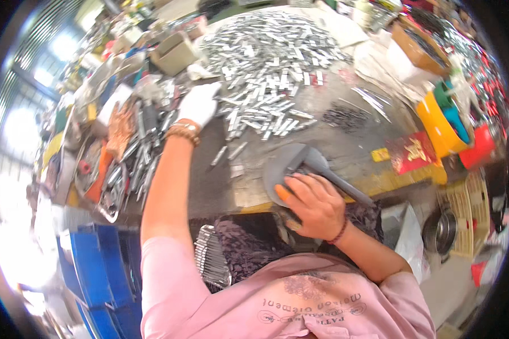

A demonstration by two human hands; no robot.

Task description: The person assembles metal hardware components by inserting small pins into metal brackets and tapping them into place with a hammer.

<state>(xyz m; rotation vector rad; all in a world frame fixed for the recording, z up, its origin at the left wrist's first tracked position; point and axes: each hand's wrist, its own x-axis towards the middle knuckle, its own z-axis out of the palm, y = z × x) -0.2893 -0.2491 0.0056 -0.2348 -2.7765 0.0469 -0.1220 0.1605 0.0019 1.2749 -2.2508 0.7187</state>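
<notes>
My left hand (199, 104), in a white glove, reaches forward along the left side of a wide pile of small silvery metal pieces (266, 62). Its fingers blur into the glove, so I cannot see whether they hold a piece. My bare right hand (316, 209) lies at the near rim of a round grey fixture (277, 164) with a long grey arm (348, 189). The right fingers are bent and close together, with an orange cover (283, 195) on one digit; what is under them is hidden. Two loose metal pieces (219, 155) lie between my hands.
Tools and metal parts fill a tray (110, 212) left of my forearm. Dark small pins (345, 117) and long thin rods (372, 103) lie right of the pile. A yellow container (442, 124) stands at the right edge. Blue bins (99, 265) sit below left.
</notes>
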